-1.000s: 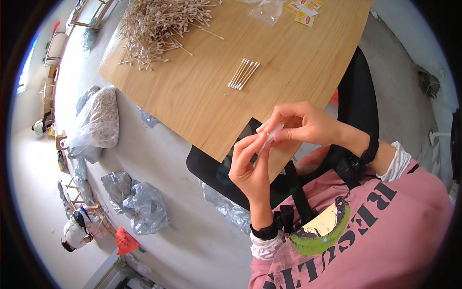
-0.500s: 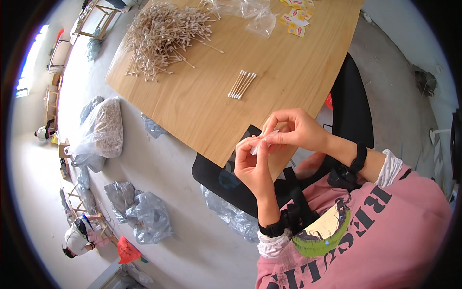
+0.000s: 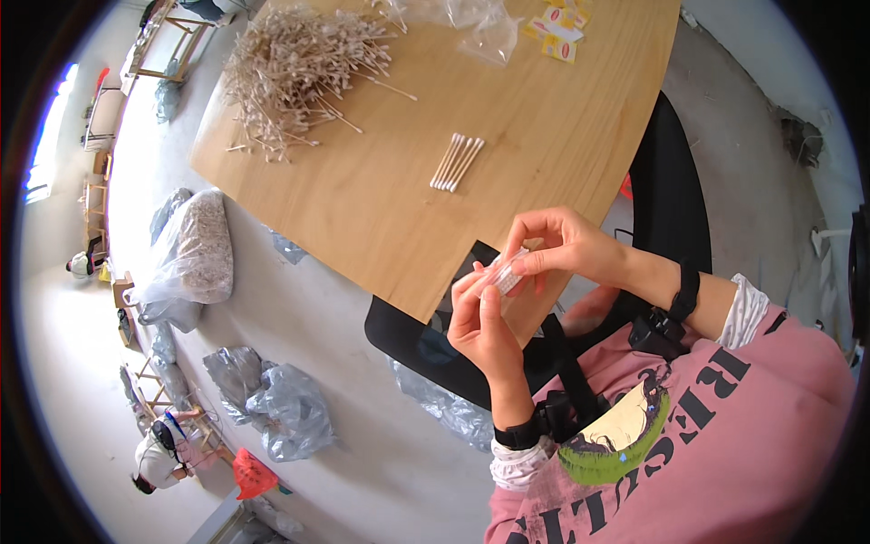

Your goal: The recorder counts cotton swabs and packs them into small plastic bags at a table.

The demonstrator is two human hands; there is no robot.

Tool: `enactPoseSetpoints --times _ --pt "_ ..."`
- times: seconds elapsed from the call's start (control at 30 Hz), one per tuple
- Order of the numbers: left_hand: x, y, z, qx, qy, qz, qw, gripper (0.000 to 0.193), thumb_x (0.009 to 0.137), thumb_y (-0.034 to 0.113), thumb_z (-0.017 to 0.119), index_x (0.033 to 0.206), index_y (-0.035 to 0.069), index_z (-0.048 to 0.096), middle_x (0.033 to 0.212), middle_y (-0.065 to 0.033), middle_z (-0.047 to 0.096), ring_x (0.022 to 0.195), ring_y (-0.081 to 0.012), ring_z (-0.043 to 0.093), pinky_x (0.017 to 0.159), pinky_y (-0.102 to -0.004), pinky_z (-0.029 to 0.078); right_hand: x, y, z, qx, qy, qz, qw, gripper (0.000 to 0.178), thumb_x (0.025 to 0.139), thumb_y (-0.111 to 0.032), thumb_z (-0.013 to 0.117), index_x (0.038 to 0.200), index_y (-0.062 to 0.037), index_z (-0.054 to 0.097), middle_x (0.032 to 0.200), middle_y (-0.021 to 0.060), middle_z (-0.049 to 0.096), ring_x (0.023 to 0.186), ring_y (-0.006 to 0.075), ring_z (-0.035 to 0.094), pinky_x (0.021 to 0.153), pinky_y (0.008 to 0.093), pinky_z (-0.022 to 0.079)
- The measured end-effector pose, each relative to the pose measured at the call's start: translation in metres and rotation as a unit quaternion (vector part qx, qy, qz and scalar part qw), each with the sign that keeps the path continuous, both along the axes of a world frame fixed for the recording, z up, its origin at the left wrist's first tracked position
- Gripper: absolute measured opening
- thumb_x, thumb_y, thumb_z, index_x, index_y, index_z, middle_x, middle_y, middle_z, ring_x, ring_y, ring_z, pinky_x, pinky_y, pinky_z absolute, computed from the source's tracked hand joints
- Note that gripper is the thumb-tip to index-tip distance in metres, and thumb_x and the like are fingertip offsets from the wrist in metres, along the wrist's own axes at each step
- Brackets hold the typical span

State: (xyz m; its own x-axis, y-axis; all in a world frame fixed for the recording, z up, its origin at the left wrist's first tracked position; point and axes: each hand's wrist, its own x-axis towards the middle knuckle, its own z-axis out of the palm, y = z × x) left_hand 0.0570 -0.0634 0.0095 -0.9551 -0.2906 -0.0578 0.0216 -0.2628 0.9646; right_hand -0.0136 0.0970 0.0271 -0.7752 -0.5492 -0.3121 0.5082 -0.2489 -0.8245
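Observation:
My left hand [image 3: 488, 334] and my right hand [image 3: 571, 252] meet just off the table's near corner. Between their fingertips they pinch a small whitish, see-through plastic packet [image 3: 509, 274]; whether anything is inside it I cannot tell. A short row of cotton swabs [image 3: 457, 163] lies side by side on the wooden table [image 3: 381, 208], beyond my hands. Further off, at the far left of the table, is a large loose heap of cotton swabs [image 3: 294, 77].
Clear plastic bags [image 3: 492, 34] and yellow-and-white cards [image 3: 559, 41] lie on the table's far side. A black chair [image 3: 675, 190] stands around the near corner. Filled plastic bags [image 3: 204, 245] rest on the floor at left, where a person [image 3: 163, 453] bends over.
The packet between my fingers has turned and spread, so more of its flat side shows. Both hands stay close together. The view has shifted slightly.

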Motion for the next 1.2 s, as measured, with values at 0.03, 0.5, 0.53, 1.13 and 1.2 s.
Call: enactPoseSetpoints --times 0.03,0.5,0.53,1.13,1.2 --pt "-0.001 0.002 0.001 0.0 0.007 -0.004 1.0 0.021 0.097 0.007 0.058 0.106 -0.007 0.07 0.112 -0.0116 0.064 0.111 -0.0211 0.06 0.107 -0.0389 0.042 0.0 0.002 0.003 0.0 0.007 -0.004 1.0 0.014 0.093 -0.01 0.07 0.102 -0.0013 0.067 0.1 0.0053 0.07 0.093 0.0115 0.066 0.068 0.0251 0.056" --pt "-0.011 0.011 0.014 -0.238 0.058 0.037 0.969 0.013 0.086 -0.008 0.071 0.097 -0.003 0.075 0.099 -0.0134 0.07 0.091 -0.0186 0.068 0.08 -0.0258 0.054 0.008 0.007 0.0 0.097 0.253 -0.114 0.956 0.01 0.09 0.004 0.066 0.095 -0.0023 0.072 0.103 0.0084 0.07 0.089 0.015 0.07 0.073 0.0241 0.056" --pt "-0.011 0.009 0.013 -0.252 0.052 0.039 0.965 0.013 0.087 -0.007 0.071 0.098 -0.003 0.075 0.099 -0.0126 0.07 0.092 -0.0181 0.068 0.078 -0.0254 0.054 0.006 0.005 0.005 0.09 0.264 -0.107 0.954 0.01 0.09 0.004 0.066 0.095 -0.0023 0.072 0.103 0.0084 0.07 0.089 0.015 0.07 0.073 0.0241 0.056" --pt "0.063 -0.017 0.097 -0.314 0.192 0.059 0.928 0.022 0.074 -0.012 0.078 0.094 -0.003 0.072 0.093 -0.0131 0.07 0.081 -0.019 0.071 0.067 -0.0251 0.057 0.06 -0.016 0.113 0.15 0.297 0.024 0.943 0.005 0.086 0.0 0.074 0.087 -0.0032 0.07 0.09 0.0045 0.066 0.064 0.0072 0.061 0.051 0.0193 0.042" --pt "0.072 -0.02 0.101 -0.298 0.185 0.061 0.934 0.022 0.074 -0.012 0.078 0.094 -0.003 0.072 0.093 -0.0132 0.07 0.079 -0.0186 0.07 0.064 -0.0251 0.057 0.063 -0.018 0.115 0.134 0.313 0.04 0.939 0.006 0.087 0.0 0.073 0.09 -0.0041 0.07 0.09 0.0042 0.066 0.064 0.007 0.061 0.051 0.0193 0.042"
